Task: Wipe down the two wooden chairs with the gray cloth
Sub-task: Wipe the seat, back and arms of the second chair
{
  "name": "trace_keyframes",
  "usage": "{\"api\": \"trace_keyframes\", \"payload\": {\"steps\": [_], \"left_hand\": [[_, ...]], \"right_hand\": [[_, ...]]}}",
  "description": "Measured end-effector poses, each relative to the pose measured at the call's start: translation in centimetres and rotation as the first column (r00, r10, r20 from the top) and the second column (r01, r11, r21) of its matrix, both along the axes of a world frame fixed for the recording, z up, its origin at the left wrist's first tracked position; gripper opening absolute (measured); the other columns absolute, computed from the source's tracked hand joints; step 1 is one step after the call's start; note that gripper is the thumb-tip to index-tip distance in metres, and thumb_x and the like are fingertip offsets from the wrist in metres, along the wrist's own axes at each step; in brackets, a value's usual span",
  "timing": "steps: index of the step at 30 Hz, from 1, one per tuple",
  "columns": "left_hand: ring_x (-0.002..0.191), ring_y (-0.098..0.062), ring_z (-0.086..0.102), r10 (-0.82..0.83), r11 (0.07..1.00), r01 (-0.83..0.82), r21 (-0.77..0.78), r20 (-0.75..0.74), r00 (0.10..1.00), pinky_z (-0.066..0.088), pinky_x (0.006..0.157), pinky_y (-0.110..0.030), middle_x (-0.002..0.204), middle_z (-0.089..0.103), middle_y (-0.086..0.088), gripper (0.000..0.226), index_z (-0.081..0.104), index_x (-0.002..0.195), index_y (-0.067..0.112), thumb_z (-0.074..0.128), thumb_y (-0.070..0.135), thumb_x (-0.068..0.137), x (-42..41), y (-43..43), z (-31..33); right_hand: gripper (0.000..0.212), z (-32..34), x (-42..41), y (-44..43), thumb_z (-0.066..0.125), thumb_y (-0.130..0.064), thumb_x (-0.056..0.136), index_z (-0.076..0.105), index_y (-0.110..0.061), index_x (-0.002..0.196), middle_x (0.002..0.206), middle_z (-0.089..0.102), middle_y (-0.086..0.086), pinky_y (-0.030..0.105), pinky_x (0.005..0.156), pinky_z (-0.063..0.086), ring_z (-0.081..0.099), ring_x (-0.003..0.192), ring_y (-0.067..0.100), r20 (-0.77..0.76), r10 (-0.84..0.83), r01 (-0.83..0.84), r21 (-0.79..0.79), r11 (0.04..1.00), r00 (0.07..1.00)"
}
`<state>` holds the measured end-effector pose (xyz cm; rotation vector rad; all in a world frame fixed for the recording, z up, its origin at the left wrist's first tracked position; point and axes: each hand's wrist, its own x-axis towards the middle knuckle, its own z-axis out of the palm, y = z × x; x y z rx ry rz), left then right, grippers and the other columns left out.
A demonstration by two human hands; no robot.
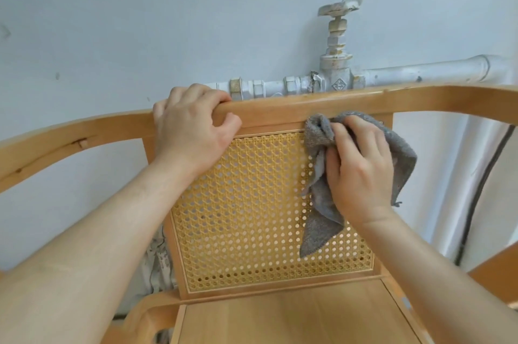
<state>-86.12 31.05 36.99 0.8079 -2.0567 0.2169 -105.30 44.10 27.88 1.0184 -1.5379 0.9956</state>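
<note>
gray cloth (322, 231) is bunched in the grasp of the right hand (361, 164), at 3 o'clock from the centre of the head view. it is pressed where the wooden chair (280, 321) joins its top rail (280, 108) to the cane back panel (246, 203), and a loose tail hangs over the cane. left hand (193, 130), at 10 o'clock, clenches the rail, probably to steady the chair against rubbing. the rail runs free toward 9 and 3 o'clock, but a pipe valve (336, 63) close behind at 12 crowds its rear edge.

Gripping the chair's (280, 108) top rail with left hand (193, 130); pressing cloth (319, 217) against rail with right hand (361, 167), tail hanging over cane back (238, 203).
</note>
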Motion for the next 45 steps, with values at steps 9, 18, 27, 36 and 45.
{"api": "trace_keyframes", "payload": {"steps": [9, 18, 27, 36, 45], "left_hand": [[0.105, -0.001, 0.061, -0.174, 0.859, 0.161, 0.486, -0.019, 0.985, 0.045, 0.094, -0.021, 0.104, 0.072, 0.019, 0.021, 0.077, 0.091, 0.035, 0.057, 0.029, 0.085, 3.4, -0.2, 5.1], [0.099, -0.022, 0.06, 0.157, 0.929, -0.212, 0.303, 0.196, 0.968, 0.046, 0.086, -0.033, 0.099, 0.07, 0.005, 0.029, 0.07, 0.094, 0.034, 0.041, 0.033, 0.089, 8.2, -1.7, 3.6], [0.125, -0.023, 0.05, 0.158, 0.952, -0.195, 0.234, 0.171, 0.973, 0.037, 0.105, -0.034, 0.132, 0.062, 0.004, 0.045, 0.059, 0.128, 0.038, 0.042, 0.02, 0.091, 8.4, -1.7, 2.6], [0.117, -0.024, 0.052, 0.159, 0.979, -0.177, 0.099, 0.164, 0.974, 0.033, 0.099, -0.037, 0.123, 0.065, 0.006, 0.06, 0.058, 0.128, 0.036, 0.05, 0.01, 0.074, 8.5, -1.9, 1.5], [0.119, -0.025, 0.051, 0.153, 0.982, -0.17, 0.084, 0.183, 0.971, 0.031, 0.102, -0.04, 0.125, 0.063, 0.005, 0.066, 0.054, 0.132, 0.033, 0.052, 0.009, 0.071, 8.8, -1.8, 1.1]], "right_hand": [[0.041, 2.6, 13.1, -8.5, 0.029, -0.008, 0.1, 0.07, -0.002, 0.104, 0.099, 0.07, 0.012, 0.044, 0.08, 0.052, 0.065, 0.089, 0.033, -0.126, 0.415, -0.392, 0.177, 0.903, 0.901], [0.028, 2.7, 15.1, -11.3, 0.053, -0.016, 0.087, 0.069, -0.018, 0.109, 0.115, 0.066, -0.008, 0.035, 0.086, 0.038, 0.048, 0.106, 0.019, -0.215, 0.544, -0.418, 0.439, 0.796, 0.811], [0.033, 3.0, 12.8, -9.9, 0.042, -0.015, 0.092, 0.067, -0.005, 0.112, 0.12, 0.066, 0.006, 0.038, 0.09, 0.048, 0.055, 0.114, 0.027, -0.369, 0.673, -0.301, 0.686, 0.662, 0.641], [0.033, -2.4, 13.8, -10.1, 0.039, -0.011, 0.099, 0.068, -0.009, 0.116, 0.125, 0.065, 0.003, 0.034, 0.096, 0.04, 0.054, 0.123, 0.022, -0.326, 0.59, -0.336, 0.581, 0.742, 0.739], [0.036, -0.7, 1.2, -1.0, 0.035, -0.01, 0.103, 0.064, -0.008, 0.124, 0.125, 0.065, 0.006, 0.041, 0.1, 0.039, 0.052, 0.122, 0.026, -0.386, 0.387, -0.113, 0.571, 0.813, 0.837]]}}
